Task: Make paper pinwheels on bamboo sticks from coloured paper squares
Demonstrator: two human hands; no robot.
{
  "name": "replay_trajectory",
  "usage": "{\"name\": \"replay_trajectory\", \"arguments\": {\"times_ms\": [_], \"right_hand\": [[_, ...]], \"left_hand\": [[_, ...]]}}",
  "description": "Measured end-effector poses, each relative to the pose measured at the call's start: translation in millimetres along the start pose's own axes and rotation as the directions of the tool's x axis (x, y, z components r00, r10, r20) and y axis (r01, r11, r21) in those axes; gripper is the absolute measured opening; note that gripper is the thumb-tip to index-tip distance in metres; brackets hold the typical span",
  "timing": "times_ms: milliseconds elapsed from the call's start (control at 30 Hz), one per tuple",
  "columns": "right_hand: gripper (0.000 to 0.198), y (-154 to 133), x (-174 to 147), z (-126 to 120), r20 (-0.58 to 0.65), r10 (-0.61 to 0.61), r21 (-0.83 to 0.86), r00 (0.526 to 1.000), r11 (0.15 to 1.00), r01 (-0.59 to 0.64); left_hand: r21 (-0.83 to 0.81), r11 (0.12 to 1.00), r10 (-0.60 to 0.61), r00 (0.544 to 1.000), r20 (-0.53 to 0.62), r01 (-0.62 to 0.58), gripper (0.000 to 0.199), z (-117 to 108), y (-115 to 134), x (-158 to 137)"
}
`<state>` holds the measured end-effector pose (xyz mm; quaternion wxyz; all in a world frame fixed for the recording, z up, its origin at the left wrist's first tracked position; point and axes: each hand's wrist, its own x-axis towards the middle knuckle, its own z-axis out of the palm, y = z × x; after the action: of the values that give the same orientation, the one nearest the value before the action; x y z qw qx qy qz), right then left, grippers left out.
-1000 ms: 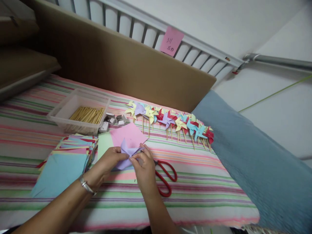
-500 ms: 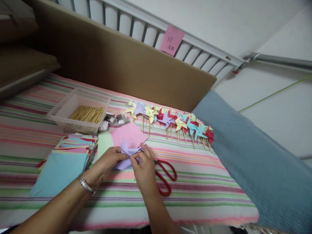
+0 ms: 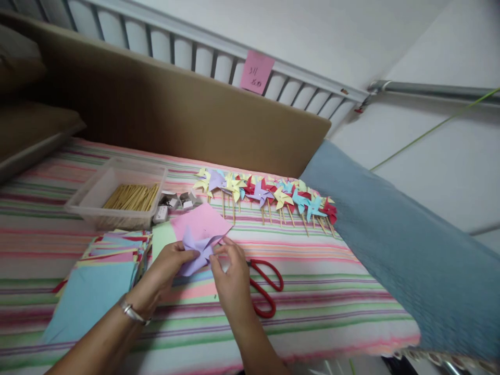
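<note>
A purple paper pinwheel (image 3: 200, 249), its blades folded in toward the middle, is held between my two hands. My left hand (image 3: 171, 264) grips it from the left, thumb pressed on the folded centre. At its right edge, my right hand (image 3: 230, 268) has thumb and fingertips on a blade. Beneath and behind the pinwheel lie a pink paper square (image 3: 203, 221) and a pale green sheet (image 3: 161, 237). Red-handled scissors (image 3: 267, 285) rest just right of my right hand, their blades mostly hidden by it.
Left stands a stack of coloured paper (image 3: 97, 281), with a clear plastic box (image 3: 97, 182) of wooden sticks behind it. Small boxes (image 3: 166, 203) of metal bits sit beside that box. Finished pinwheels on sticks (image 3: 261, 194) line the back, before a cardboard panel (image 3: 187, 114).
The view has shifted a little, so the scene sits lower and further left. My right thumb and fingers have drawn back from the pinwheel's centre toward its right edge.
</note>
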<state>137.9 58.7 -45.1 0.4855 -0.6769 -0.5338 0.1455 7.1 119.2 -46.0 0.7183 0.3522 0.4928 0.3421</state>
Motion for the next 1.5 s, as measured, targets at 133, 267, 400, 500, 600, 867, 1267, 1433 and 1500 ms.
{"name": "replay_trajectory", "arguments": {"times_ms": [133, 267, 400, 500, 600, 867, 1267, 1433, 1500], "right_hand": [[0.020, 10, 4, 6, 0.114, 0.267, 0.364, 0.957, 0.885, -0.291], [0.021, 17, 5, 17, 0.377, 0.298, 0.555, 0.877, 0.685, -0.472], [0.013, 13, 6, 12, 0.410, 0.283, 0.493, 0.867, 0.731, -0.471], [0.012, 10, 8, 5, 0.407, 0.235, 0.438, 0.883, 0.798, -0.414], [0.013, 10, 7, 4, 0.371, 0.234, 0.383, 0.899, 0.843, -0.377], [0.028, 2, 2, 2, 0.294, 0.178, 0.522, 0.939, 0.793, -0.314], [0.024, -22, 100, 115, 0.427, -0.117, -0.283, 0.897, 0.925, 0.255], [0.017, -35, 135, 169, 0.545, -0.099, -0.471, 0.833, 0.785, 0.401], [0.015, -36, 142, 184, 0.570, -0.060, -0.534, 0.819, 0.731, 0.425]], "left_hand": [[-0.023, 1.000, 0.017, 1.000, 0.021, -0.016, 0.016, -1, 3, -3], [-0.047, 0.998, 0.054, 0.997, 0.064, -0.051, 0.014, 5, -4, -4], [-0.050, 0.994, 0.105, 0.990, 0.090, -0.101, 0.016, 11, -10, -2], [-0.041, 0.991, 0.132, 0.987, 0.086, -0.129, 0.018, 12, -14, 0], [-0.016, 0.989, 0.149, 0.984, 0.099, -0.148, 0.016, 12, -17, 1], [-0.026, 0.968, 0.251, 0.968, -0.002, -0.251, 0.011, -2, 19, -11], [-0.685, 0.487, 0.198, 0.833, -0.517, -0.542, 0.014, -118, 104, -27], [-0.731, 0.423, 0.148, 0.837, -0.527, -0.536, 0.017, -125, 109, -27], [-0.746, 0.401, 0.127, 0.839, -0.530, -0.532, 0.020, -126, 111, -28]]}}
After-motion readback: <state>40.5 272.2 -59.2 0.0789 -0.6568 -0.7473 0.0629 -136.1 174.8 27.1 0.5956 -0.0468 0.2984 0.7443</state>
